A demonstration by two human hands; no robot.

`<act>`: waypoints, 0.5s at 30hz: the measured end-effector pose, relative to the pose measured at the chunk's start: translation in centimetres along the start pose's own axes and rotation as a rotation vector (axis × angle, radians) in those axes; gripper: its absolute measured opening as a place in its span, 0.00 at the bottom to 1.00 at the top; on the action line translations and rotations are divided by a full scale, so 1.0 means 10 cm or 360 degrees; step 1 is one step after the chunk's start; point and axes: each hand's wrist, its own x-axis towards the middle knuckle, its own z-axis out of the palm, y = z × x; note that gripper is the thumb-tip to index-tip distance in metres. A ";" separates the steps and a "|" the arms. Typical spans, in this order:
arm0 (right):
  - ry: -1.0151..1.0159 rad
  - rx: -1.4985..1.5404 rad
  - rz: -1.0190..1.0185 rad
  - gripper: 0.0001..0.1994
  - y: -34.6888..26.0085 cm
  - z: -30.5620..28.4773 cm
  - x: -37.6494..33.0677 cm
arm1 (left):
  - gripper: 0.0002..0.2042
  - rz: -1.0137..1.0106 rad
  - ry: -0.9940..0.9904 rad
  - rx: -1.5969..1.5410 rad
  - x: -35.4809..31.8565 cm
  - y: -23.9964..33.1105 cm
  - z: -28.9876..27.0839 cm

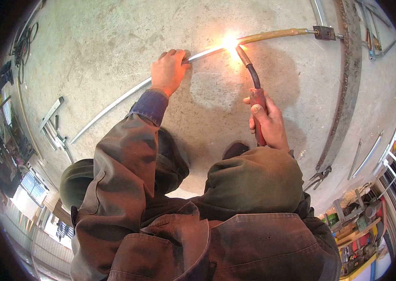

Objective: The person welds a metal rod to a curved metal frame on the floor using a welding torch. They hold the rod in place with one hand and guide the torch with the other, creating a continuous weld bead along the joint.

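Separately gripped: rod [207, 53] in left hand [168, 71], torch [257, 96] in right hand [271, 121]; glare [231, 43] hides tip.

Torch handle [257, 117]: dull red. Torch neck [254, 76]: black. Nozzle [243, 56]: copper-brown. Left rod section [113, 103]: plain silver-grey. Right rod section [273, 35]: golden brown. Glow [230, 42]: white (the halo shades to orange). End block [324, 33]: black. Floor [99, 42]: grey-beige, mottled with darker stains. Jacket [263, 243]: reddish brown; cuff [150, 107]: dark blue. Trousers [254, 180]: olive green.
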 end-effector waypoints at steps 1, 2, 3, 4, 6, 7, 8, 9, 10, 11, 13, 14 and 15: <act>-0.0008 0.0003 0.0002 0.26 -0.01 0.00 0.00 | 0.13 0.0007 0.0001 0.0006 0.00 0.00 0.00; -0.0015 0.0007 0.0005 0.26 -0.01 0.01 0.00 | 0.13 0.0013 0.0001 0.0012 0.00 -0.01 0.01; -0.0023 0.0011 0.0009 0.26 -0.01 0.01 0.01 | 0.13 0.0015 0.0004 0.0009 0.00 -0.01 0.01; -0.0031 0.0007 0.0012 0.27 0.00 0.01 0.01 | 0.13 0.0016 0.0007 0.0006 0.00 -0.01 0.01; -0.0048 -0.0002 0.0017 0.27 0.00 0.01 0.03 | 0.12 0.0024 0.0020 0.0006 0.00 -0.02 0.00; -0.0050 -0.0036 0.0029 0.27 -0.01 0.01 0.03 | 0.12 0.0030 0.0027 0.0008 0.00 -0.03 0.01; -0.0050 -0.0071 0.0042 0.28 -0.02 0.01 0.03 | 0.12 0.0038 0.0033 0.0008 0.00 -0.03 0.02; -0.0049 -0.0106 0.0054 0.28 -0.03 0.01 0.03 | 0.12 0.0031 0.0031 0.0001 0.00 -0.02 0.02; -0.0057 -0.0092 0.0048 0.28 -0.03 0.02 0.03 | 0.12 0.0024 0.0029 -0.0006 0.00 -0.02 0.02; -0.0065 -0.0078 0.0041 0.28 -0.03 0.02 0.04 | 0.12 0.0017 0.0027 -0.0012 -0.01 -0.02 0.02; -0.0071 -0.0077 0.0033 0.28 -0.03 0.02 0.04 | 0.12 0.0020 0.0028 -0.0010 0.00 -0.02 0.02; -0.0072 -0.0087 0.0031 0.28 -0.02 0.01 0.05 | 0.12 0.0021 0.0028 -0.0006 0.00 -0.01 0.02; -0.0073 -0.0097 0.0029 0.29 -0.01 0.01 0.05 | 0.12 0.0019 0.0021 0.0000 0.00 -0.01 0.01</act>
